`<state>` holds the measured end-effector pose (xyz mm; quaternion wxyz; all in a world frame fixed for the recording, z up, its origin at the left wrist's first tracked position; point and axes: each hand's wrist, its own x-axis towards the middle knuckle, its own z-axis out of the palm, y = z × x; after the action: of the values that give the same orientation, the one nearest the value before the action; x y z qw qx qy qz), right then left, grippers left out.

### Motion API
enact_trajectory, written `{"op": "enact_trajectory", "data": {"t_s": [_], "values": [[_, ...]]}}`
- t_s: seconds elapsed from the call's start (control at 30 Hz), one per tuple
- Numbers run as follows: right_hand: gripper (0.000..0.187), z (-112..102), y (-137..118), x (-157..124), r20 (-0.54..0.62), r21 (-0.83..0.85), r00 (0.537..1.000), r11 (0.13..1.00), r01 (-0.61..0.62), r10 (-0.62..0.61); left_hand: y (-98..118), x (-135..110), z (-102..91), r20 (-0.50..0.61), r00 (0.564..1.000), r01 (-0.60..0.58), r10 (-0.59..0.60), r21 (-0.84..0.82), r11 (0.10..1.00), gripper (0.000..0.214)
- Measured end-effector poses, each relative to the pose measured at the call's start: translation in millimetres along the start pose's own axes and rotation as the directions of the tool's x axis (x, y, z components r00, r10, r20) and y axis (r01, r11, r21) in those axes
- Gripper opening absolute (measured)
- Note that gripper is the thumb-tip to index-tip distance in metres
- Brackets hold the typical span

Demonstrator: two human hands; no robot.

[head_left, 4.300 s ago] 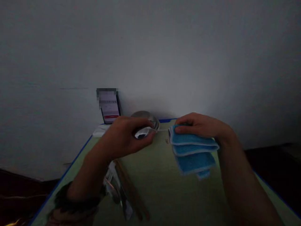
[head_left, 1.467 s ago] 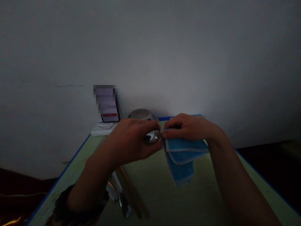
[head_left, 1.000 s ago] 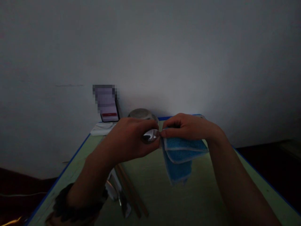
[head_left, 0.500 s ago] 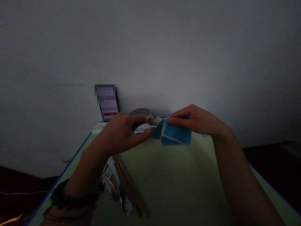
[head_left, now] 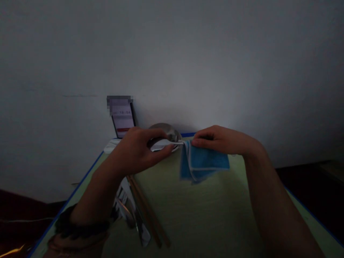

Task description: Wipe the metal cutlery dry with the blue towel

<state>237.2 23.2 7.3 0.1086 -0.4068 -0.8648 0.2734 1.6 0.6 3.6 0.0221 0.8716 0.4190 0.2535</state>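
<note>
My left hand point(head_left: 137, 150) pinches a thin, pale metal utensil point(head_left: 177, 143) between thumb and fingers; its kind is hard to make out. The utensil's right end goes into a folded blue cloth point(head_left: 208, 157) with white edging. My right hand point(head_left: 219, 139) grips the top of this cloth around that end, its fingers closed, and the cloth's loose part hangs down over the table. Just behind my left fingers stands a shiny metal bowl point(head_left: 166, 128), partly hidden by them.
Wooden chopsticks point(head_left: 149, 211) lie on the green table point(head_left: 199, 215) beside several metal utensils point(head_left: 129, 211), partly hidden by my left forearm. A phone point(head_left: 123, 118) leans against the grey wall point(head_left: 188, 64). The table has a blue edge.
The blue cloth has opened out and hangs lower and wider. More of the utensil shows between my hands. My right hand has dipped slightly; the left has barely moved.
</note>
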Motion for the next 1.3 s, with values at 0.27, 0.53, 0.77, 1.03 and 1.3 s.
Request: {"op": "enact_trajectory", "data": {"t_s": [0.27,0.53,0.77,1.03,1.3], "values": [[0.038,-1,-2,0,0.058,0.041,0.998,0.999,-0.011,0.008,-5,1,1.9,0.056,0.998,0.031,-0.029,-0.042,0.999,0.026],[0.029,-2,5,-2,-0.088,0.050,0.991,0.994,0.101,-0.096,-6,0,1.7,0.055,0.997,0.056,-0.056,0.002,0.998,0.029],[0.035,0,5,0,-0.002,0.128,1.000,0.992,-0.015,0.016,-5,1,2.2,0.060,0.997,0.049,-0.049,-0.015,0.999,0.030],[0.052,-1,14,-5,0.056,0.092,0.993,0.990,-0.108,0.103,-11,0,2.3,0.024,0.999,0.048,-0.047,-0.034,0.998,0.027],[0.043,-4,11,-5,0.029,0.097,0.998,0.994,-0.056,0.053,-9,-2,0.8,0.036,0.999,0.028,-0.026,-0.045,0.999,0.027]]}}
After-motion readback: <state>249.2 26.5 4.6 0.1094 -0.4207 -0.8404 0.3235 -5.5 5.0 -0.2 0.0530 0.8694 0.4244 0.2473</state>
